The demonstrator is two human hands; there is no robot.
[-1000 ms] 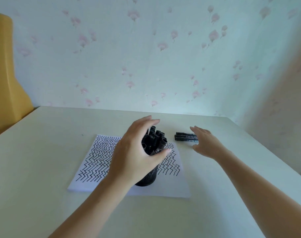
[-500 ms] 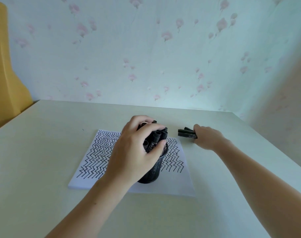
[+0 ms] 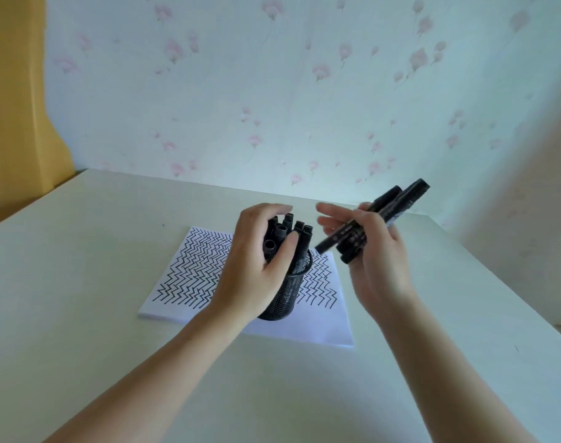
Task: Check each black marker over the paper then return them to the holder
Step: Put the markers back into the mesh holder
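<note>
Filling the lower half of the view, a pale counter (image 3: 81,282) runs back to a wall papered with faint pink flowers (image 3: 272,91), with a yellow-brown shape (image 3: 13,107) at the far left. On the counter lies a white sheet of paper (image 3: 320,327) covered in rows of black zigzag lines. A black mesh holder (image 3: 285,295) stands upright on the paper, packed with black markers (image 3: 300,231) whose ends point up.

The left hand (image 3: 256,263) comes over the holder from the near left side; its fingers (image 3: 266,210) are curled over the tops of the markers and the thumb presses against their near side, so the hand grips the cluster at the holder's mouth.

The right hand (image 3: 378,260) is raised just to the right of the holder, above the paper's far right edge. It grips a bundle of loose markers (image 3: 397,203) held aslant, their upper ends pointing up and to the right, their lower ends toward the holder. The thumb is laid across the barrels and the other fingers are half extended behind them. Small pale print shows on the barrels, too blurred to read.
</note>
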